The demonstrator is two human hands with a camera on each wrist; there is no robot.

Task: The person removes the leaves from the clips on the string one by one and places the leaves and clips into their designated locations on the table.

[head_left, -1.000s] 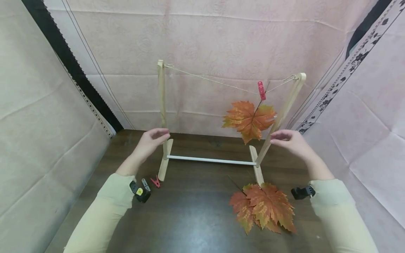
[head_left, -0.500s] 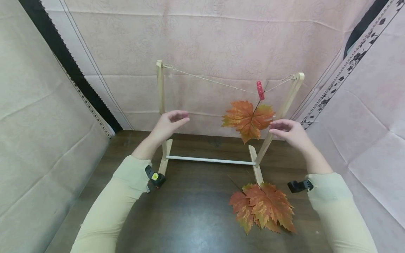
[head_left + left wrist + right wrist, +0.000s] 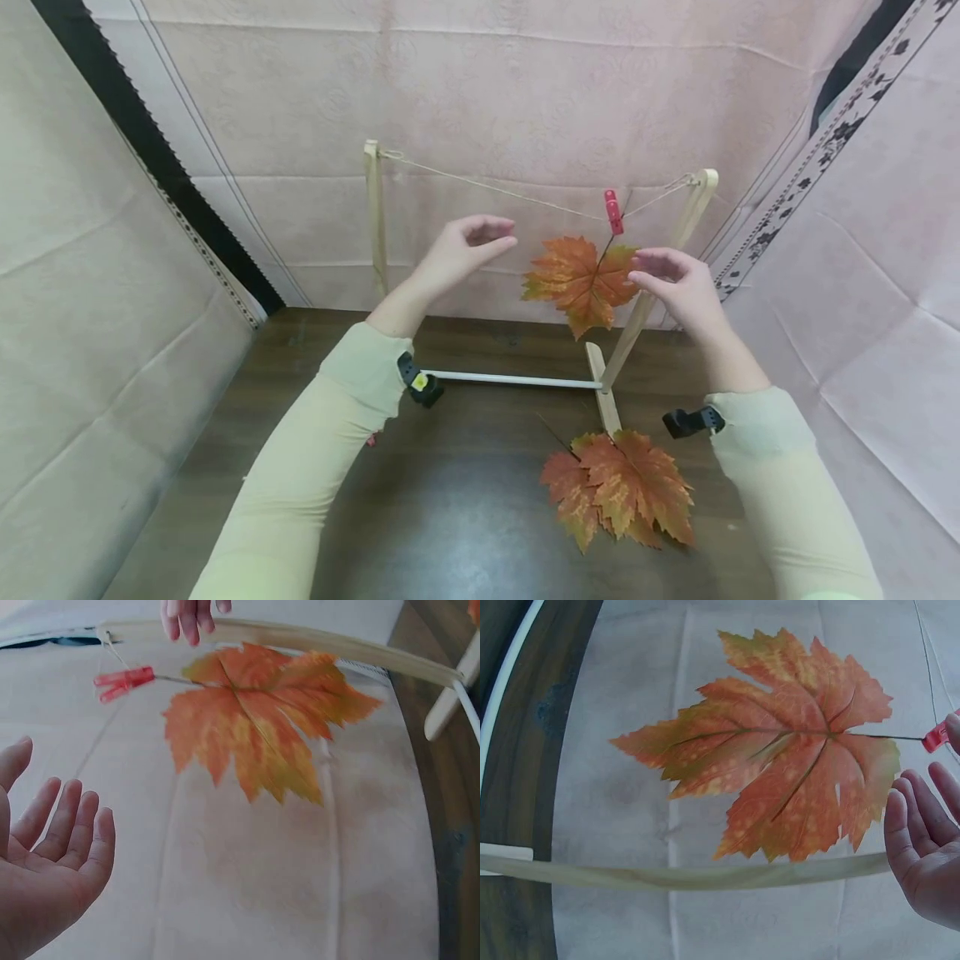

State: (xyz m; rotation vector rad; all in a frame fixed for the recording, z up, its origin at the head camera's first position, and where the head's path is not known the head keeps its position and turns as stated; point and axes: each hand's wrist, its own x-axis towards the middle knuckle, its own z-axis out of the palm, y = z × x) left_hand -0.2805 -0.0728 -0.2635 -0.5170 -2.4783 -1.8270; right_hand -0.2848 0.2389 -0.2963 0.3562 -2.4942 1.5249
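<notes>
An orange maple leaf (image 3: pixel 581 283) hangs by its stem from a red clothespin (image 3: pixel 613 212) on a string (image 3: pixel 495 190). The string runs between two posts of a wooden frame. My left hand (image 3: pixel 468 250) is raised left of the leaf, fingers relaxed and holding nothing. In the left wrist view, the palm of the left hand (image 3: pixel 56 862) shows, apart from the clothespin (image 3: pixel 124 681). Close to the leaf's right edge, in front of the right post (image 3: pixel 693 208), is my right hand (image 3: pixel 678 287). Its fingers (image 3: pixel 922 814) are loosely bent around nothing.
Several more maple leaves (image 3: pixel 622 492) lie in a pile on the dark wooden table (image 3: pixel 465 517). A white rod (image 3: pixel 517 381) joins the frame's feet. Another red clothespin (image 3: pixel 371 439) is mostly hidden by the left sleeve. Pale cloth (image 3: pixel 480 92) hangs behind and at both sides.
My left hand has moved right and up from the left post toward the hanging leaf. My right hand has risen slightly, up to the leaf's right edge. The leaf still hangs from the clothespin.
</notes>
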